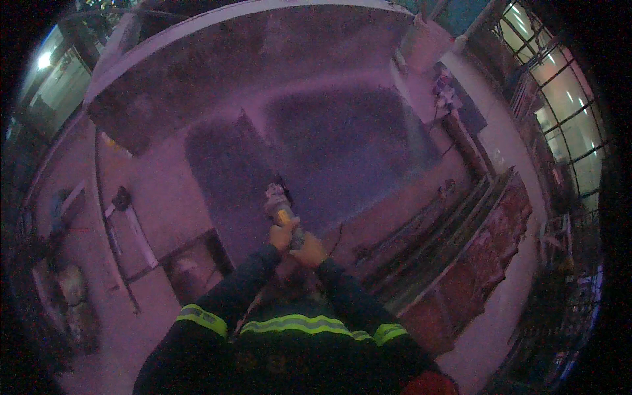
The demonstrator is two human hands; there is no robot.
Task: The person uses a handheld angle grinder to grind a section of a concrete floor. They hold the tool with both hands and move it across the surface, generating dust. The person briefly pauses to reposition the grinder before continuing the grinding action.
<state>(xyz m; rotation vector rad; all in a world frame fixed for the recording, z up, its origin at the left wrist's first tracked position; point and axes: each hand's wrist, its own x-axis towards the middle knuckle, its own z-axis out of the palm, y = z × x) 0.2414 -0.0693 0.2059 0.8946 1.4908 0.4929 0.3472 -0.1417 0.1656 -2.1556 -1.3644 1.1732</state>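
Note:
Both my hands grip a grey-and-yellow handheld power tool [279, 200], which looks like an angle grinder. My left hand [282, 235] is wrapped round its middle near the yellow part. My right hand [307, 249] is closed on its rear part, lower and to the right. The tool's head points forward over a wide, dark, dusty plate surface [336, 145] with a paler streak along it. Whether the head touches that surface I cannot tell.
A long curved band [276, 29] crosses the top. Dark metal bars [421, 243] and a rusty, jagged-edged plate [480, 263] lie to my right. Loose strips [141, 240] and bundles [72, 289] sit at left. A clamp-like fitting [446, 92] is at upper right.

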